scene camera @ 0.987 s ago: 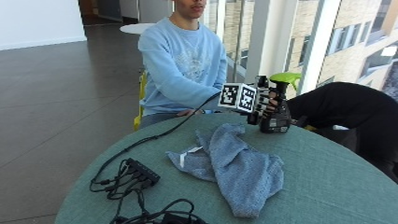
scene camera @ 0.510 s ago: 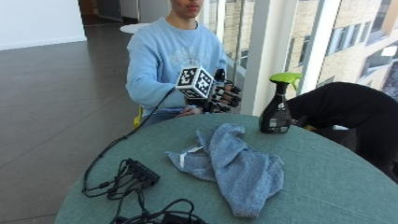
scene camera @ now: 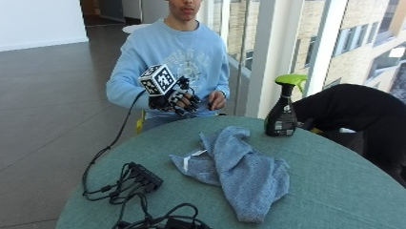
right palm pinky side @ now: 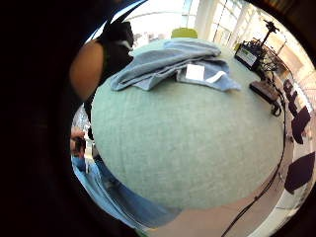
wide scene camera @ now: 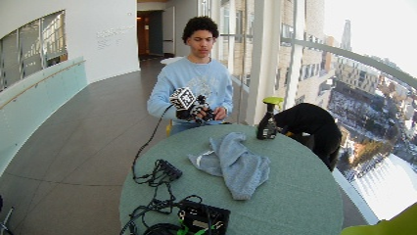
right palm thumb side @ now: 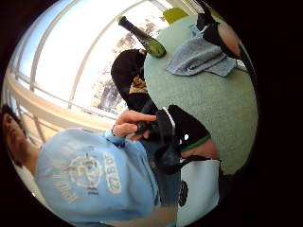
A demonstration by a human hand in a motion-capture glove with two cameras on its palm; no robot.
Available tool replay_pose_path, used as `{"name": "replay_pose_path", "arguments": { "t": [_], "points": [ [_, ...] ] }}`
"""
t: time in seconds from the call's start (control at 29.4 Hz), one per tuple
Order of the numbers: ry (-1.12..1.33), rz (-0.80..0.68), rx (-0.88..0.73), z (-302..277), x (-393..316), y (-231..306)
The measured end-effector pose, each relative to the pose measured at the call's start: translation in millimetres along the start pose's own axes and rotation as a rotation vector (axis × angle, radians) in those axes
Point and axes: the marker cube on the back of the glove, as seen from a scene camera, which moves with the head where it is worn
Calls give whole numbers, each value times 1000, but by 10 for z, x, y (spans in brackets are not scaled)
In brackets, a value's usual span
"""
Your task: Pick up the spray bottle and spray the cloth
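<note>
Worktop [scene camera: 329, 186], round, green, beside tall windows.
Gloved right hand [scene camera: 172, 99] raised, fingers loosely curled, empty; cloth [scene camera: 244, 174] mid-worktop, spray bottle [scene camera: 281, 113] far right.

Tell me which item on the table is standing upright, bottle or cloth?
The spray bottle, black with a green trigger head, stands upright at the table's far edge; the blue cloth lies crumpled flat.

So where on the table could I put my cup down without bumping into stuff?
The table is bare on the side right of the cloth, in front of the spray bottle. There is also a bare strip between the cloth and the person's edge. It is crowded by the cables at the left near edge.
</note>
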Motion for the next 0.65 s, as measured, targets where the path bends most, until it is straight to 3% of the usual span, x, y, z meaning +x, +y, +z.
{"name": "replay_pose_path", "arguments": {
  "t": [0.65],
  "points": [
    [59, 38, -41, -82, 264, 287]
  ]
}}
